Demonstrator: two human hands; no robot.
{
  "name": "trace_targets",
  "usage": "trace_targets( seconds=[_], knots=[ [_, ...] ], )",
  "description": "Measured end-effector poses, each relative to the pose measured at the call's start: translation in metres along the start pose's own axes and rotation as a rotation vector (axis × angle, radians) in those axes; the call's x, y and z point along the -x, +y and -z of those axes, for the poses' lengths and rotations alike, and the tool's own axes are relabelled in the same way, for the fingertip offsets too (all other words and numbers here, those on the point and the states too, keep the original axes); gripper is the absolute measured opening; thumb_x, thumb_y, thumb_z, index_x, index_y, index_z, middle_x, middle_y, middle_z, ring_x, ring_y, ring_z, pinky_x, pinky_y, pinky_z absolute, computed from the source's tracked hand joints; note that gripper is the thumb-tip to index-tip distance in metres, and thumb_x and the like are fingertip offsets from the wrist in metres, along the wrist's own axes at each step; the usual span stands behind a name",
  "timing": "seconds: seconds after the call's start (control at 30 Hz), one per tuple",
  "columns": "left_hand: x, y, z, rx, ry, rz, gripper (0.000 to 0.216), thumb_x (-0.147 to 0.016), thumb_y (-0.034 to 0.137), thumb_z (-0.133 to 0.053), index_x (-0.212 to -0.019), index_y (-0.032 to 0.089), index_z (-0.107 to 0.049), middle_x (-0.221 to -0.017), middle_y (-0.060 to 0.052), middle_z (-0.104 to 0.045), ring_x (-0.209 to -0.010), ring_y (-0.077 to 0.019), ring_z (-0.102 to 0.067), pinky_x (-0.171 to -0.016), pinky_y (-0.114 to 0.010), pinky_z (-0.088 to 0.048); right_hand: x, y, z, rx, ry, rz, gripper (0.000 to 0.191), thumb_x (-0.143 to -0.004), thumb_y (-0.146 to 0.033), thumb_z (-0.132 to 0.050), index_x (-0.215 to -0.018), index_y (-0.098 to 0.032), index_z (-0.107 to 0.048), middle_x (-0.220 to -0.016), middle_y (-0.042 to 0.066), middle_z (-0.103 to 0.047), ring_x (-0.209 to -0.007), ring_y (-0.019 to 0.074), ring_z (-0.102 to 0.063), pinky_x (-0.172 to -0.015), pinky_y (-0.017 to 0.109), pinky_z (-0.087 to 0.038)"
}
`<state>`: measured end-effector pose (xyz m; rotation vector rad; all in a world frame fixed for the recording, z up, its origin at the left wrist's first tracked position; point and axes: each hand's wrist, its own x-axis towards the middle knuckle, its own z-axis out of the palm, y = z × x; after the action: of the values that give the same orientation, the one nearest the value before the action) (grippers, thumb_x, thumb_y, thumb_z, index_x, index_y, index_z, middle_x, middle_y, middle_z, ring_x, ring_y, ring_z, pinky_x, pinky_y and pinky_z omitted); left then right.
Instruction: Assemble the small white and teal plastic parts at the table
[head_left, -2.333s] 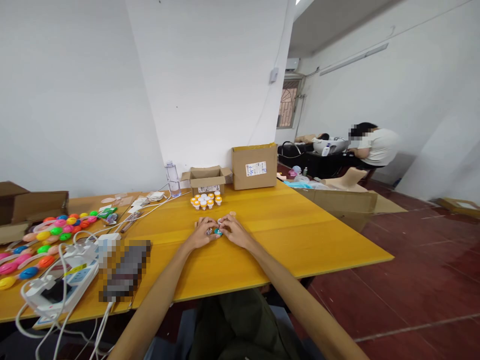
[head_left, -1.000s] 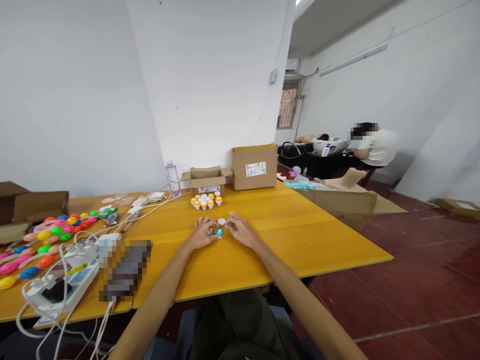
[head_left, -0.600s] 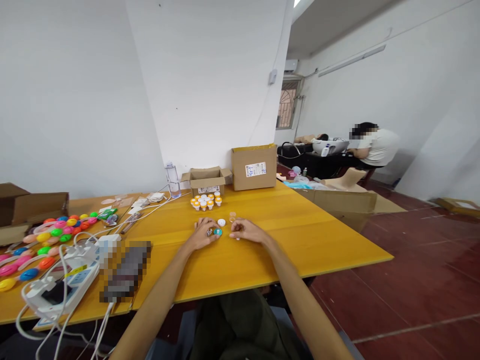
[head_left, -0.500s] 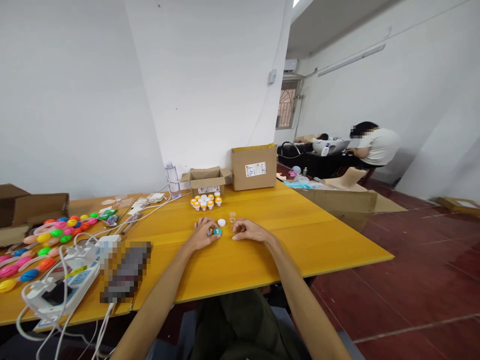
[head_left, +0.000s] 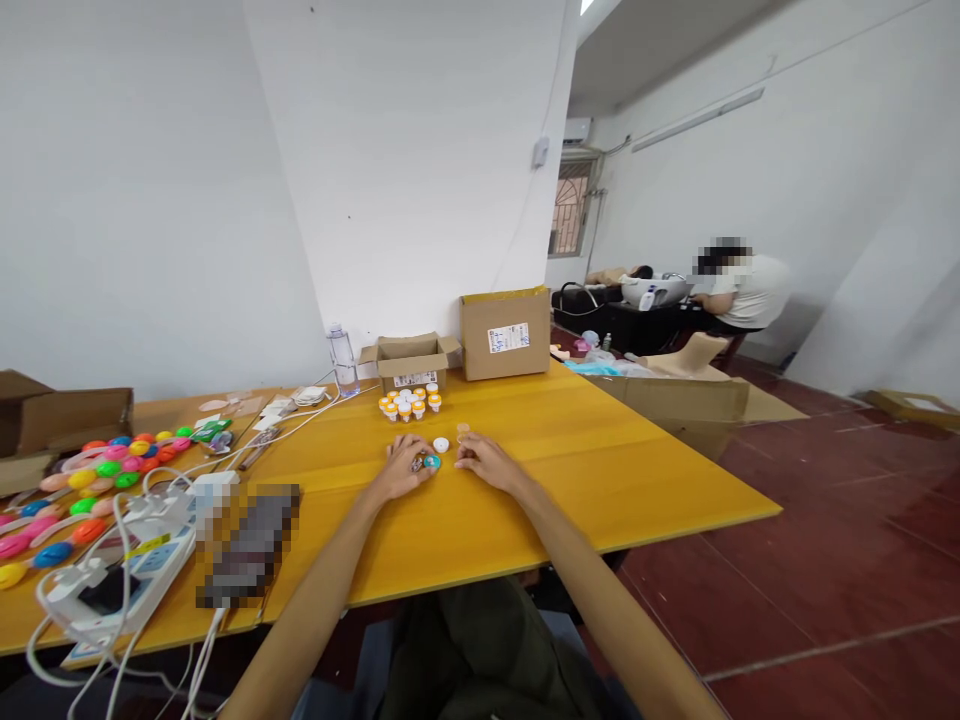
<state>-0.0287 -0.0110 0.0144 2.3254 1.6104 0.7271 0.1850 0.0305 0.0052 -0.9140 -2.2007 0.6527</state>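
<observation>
My left hand point(head_left: 403, 470) rests low over the table with its fingers curved. Between thumb and fingers it holds a small round teal piece point(head_left: 432, 462); a small dark, shiny thing beside it is partly covered by the fingers. My right hand point(head_left: 486, 466) is bent, thumb and fingertips apart, with nothing visible between them. Its fingertips are close to a small clear round container point(head_left: 463, 430), and whether they touch it I cannot tell. A white round cap point(head_left: 441, 445) lies between my hands. Behind stand several small jars with white and orange lids point(head_left: 406, 403).
An open carton point(head_left: 412, 362), a closed carton point(head_left: 505, 338) and a clear bottle point(head_left: 343, 362) line the wall. On the left are colourful plastic pieces point(head_left: 109, 467), a power strip point(head_left: 169, 550) with cables and a blurred phone point(head_left: 251, 545). A person point(head_left: 742, 285) sits at the far right.
My right hand has moved slightly left and forward, its fingers closer to the clear container and white cap. My left hand stays at the teal piece. The view has shifted slightly.
</observation>
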Motion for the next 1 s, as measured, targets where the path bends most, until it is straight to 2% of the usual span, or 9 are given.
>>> trace_targets(
  seconds=[0.2,0.43,0.6,1.0],
  knots=[
    [0.0,0.0,0.0,0.0,0.011,0.013,0.026,-0.08,0.037,-0.062,-0.105,0.03,-0.063,-0.11,-0.003,-0.057,-0.107,-0.0253,-0.046,-0.093,-0.04,-0.035,0.0,0.003,-0.005,0.075,0.049,0.033,0.009,-0.078,-0.014,-0.069,-0.075,-0.02,-0.062,-0.088,0.002,-0.06,-0.081,0.0162,-0.058,-0.077,0.03,-0.047],
    [0.0,0.0,0.001,0.003,-0.012,0.008,0.025,-0.08,0.028,-0.059,-0.105,0.031,-0.064,-0.113,-0.003,-0.057,-0.11,-0.0262,-0.045,-0.095,-0.042,-0.034,0.0,0.005,-0.006,0.109,0.064,0.029,0.008,-0.081,-0.015,-0.065,-0.076,-0.02,-0.062,-0.089,0.003,-0.06,-0.085,0.0176,-0.058,-0.079,0.031,-0.046],
    [0.0,0.001,0.0,0.002,0.004,0.015,0.025,-0.079,0.031,-0.062,-0.105,0.031,-0.064,-0.112,-0.003,-0.057,-0.11,-0.0264,-0.046,-0.095,-0.042,-0.035,0.003,-0.001,-0.009,0.097,0.042,0.077,0.009,-0.086,-0.016,-0.06,-0.081,-0.021,-0.065,-0.089,0.003,-0.06,-0.085,0.0168,-0.058,-0.08,0.031,-0.045],
    [0.0,0.005,0.002,-0.013,0.03,0.024,0.018,-0.079,0.026,-0.062,-0.096,0.027,-0.065,-0.107,-0.004,-0.058,-0.107,-0.0257,-0.048,-0.094,-0.042,-0.036,-0.001,0.0,-0.014,0.061,0.069,0.023,0.009,-0.082,-0.015,-0.063,-0.075,-0.02,-0.061,-0.085,0.002,-0.059,-0.079,0.0163,-0.057,-0.078,0.031,-0.046]
  ],
)
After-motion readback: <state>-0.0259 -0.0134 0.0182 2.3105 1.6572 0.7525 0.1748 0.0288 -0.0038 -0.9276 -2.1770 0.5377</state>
